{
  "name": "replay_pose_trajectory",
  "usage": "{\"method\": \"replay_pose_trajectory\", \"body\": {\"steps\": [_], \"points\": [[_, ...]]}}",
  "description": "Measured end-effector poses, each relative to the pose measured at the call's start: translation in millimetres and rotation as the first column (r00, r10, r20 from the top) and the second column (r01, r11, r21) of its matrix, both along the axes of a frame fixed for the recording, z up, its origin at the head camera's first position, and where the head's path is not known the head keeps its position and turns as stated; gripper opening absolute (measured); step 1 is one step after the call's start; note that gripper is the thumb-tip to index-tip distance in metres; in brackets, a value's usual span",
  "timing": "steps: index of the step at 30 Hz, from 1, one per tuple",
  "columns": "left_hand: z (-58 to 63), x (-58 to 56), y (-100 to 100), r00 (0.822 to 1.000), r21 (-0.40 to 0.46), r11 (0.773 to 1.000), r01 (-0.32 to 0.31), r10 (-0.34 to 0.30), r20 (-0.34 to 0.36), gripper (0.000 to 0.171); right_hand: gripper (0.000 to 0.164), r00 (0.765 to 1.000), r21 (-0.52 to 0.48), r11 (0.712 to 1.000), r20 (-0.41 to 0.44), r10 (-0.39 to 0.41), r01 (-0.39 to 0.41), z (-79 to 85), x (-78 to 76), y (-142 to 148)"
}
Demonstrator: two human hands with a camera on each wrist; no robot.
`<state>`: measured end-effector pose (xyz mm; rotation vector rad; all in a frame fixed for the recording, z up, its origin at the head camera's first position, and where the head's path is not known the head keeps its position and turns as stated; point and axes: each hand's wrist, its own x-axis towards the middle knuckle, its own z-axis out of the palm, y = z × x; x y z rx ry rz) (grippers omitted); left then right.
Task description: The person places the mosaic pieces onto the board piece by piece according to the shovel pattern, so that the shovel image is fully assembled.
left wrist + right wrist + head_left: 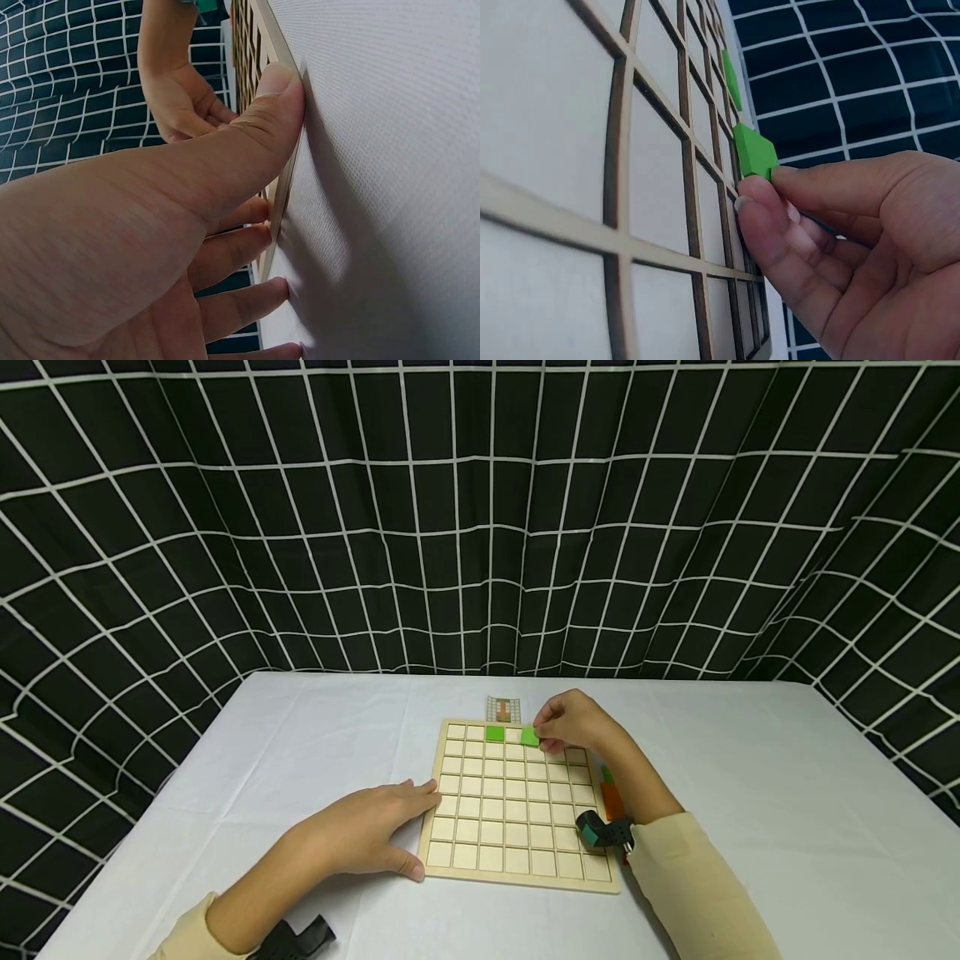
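A square wooden grid board [480, 811] lies on the table. My right hand [577, 722] pinches a green square tile [754, 152] between thumb and fingers, over the board's far row. Another green tile [495, 733] sits in a cell of that same row, one cell to the left. My left hand [367, 828] rests at the board's left edge, with its fingers fairly straight and spread. In the left wrist view its thumb [279, 97] touches the board's side.
A small patterned card [503, 709] lies just beyond the board's far edge. Orange pieces [612, 800] and a green piece [607, 773] lie right of the board, partly hidden by my right forearm. A black curtain with white grid lines [480, 527] surrounds the white table [795, 827].
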<state>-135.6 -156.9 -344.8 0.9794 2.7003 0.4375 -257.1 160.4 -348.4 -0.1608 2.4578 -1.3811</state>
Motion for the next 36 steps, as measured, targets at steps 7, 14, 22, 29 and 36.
{"method": "replay_pose_trajectory", "body": {"steps": [7,14,22,29,36], "points": [[-0.4,0.1,-0.3,1.0,0.0,1.0,-0.005,0.005,0.003,0.089,0.011,1.0,-0.031,0.999,-0.006,-0.011,0.011,-3.3,-2.3,-2.8],[-1.4,-0.3,-0.1,1.0,-0.005,1.0,-0.009,0.009,0.001,0.09,0.016,1.0,-0.044,0.999,-0.002,0.003,-0.003,-3.7,-3.1,-5.9],[-0.6,0.0,0.0,1.0,-0.005,1.0,-0.003,0.003,-0.001,0.088,0.017,1.0,-0.034,0.999,-0.002,0.024,-0.024,-1.4,-0.7,-5.9],[-0.4,0.3,0.6,1.0,-0.003,1.0,-0.001,0.001,-0.001,0.088,0.018,0.998,-0.028,0.998,-0.015,0.054,-0.054,0.6,1.7,-8.3],[0.1,-0.1,1.5,1.0,0.003,1.0,-0.002,0.002,-0.001,0.089,0.018,0.998,-0.035,0.997,-0.02,0.063,-0.063,1.3,2.3,-10.4]]}}
